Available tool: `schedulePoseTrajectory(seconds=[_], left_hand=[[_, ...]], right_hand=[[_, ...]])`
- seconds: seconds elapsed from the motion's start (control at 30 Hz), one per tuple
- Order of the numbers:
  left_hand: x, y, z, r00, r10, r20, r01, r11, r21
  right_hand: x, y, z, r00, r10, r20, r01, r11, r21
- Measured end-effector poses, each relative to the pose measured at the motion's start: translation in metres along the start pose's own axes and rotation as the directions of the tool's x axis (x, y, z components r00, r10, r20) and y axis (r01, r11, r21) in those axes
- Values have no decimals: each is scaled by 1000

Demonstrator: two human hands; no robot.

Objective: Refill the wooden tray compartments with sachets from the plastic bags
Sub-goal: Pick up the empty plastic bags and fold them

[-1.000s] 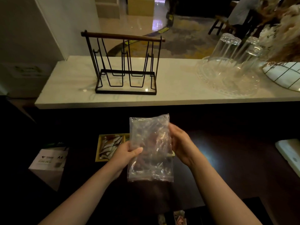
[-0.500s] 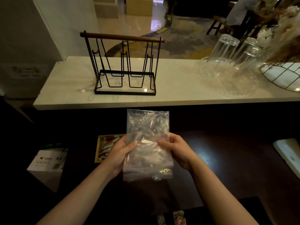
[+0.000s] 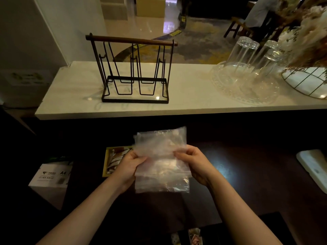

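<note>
A pale counter and a dim lower desk held the bystanders.

A black wire rack [image 3: 135, 73] with a wooden top bar stood upright on the white marble counter [image 3: 185, 101]. To its right, on the same counter, upturned clear glasses [image 3: 242, 55] rested on a patterned glass tray [image 3: 246, 91], just beside a gold wire basket [image 3: 307, 82] with dried flowers [image 3: 307, 38] above it. On the dark lower surface, a white box marked A4 [image 3: 51, 179] sat at far left, and a white object [image 3: 313, 167], too dim to name, lay at the right edge.
</note>
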State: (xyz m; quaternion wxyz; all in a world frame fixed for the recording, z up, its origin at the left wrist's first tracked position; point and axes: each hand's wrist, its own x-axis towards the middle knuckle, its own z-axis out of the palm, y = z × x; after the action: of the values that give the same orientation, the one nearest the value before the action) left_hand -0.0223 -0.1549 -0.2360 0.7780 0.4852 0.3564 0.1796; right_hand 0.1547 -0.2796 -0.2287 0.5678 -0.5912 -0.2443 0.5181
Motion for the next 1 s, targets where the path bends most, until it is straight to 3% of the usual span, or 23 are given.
schedulePoseTrajectory(seconds=[0.1,0.27,0.37,0.47,0.57,0.7,0.83,0.9,1.0], left_hand=[[-4,4,2,1000,12,-19,-11,999,30],[-7,5,2,1000,-23,7,24,997,-71],[-6,6,-3,983,-146,113,163,973,-166],[-11,10,-5,903,-304,302,331,943,-40],[-15,8,-5,867,-348,357,340,936,87],[-17,5,-5,879,-377,291,364,926,101],[-17,6,-4,836,-436,335,404,900,162],[-16,3,-1,869,-423,256,367,898,242],[-10,-7,4,917,-366,161,308,903,299]], right_hand=[[-1,-1,0,1000,-1,-2,1,999,-37],[4,8,0,990,-96,-102,71,971,-230],[4,6,-1,971,-189,-149,118,913,-390],[6,6,-3,953,-256,-163,132,833,-537],[8,7,-4,943,-287,-170,136,795,-592],[10,10,-9,922,-354,-154,177,742,-646],[14,17,-12,898,-440,-24,265,584,-767],[14,18,-11,883,-469,-9,288,557,-779],[12,13,-8,891,-431,-141,229,696,-681]])
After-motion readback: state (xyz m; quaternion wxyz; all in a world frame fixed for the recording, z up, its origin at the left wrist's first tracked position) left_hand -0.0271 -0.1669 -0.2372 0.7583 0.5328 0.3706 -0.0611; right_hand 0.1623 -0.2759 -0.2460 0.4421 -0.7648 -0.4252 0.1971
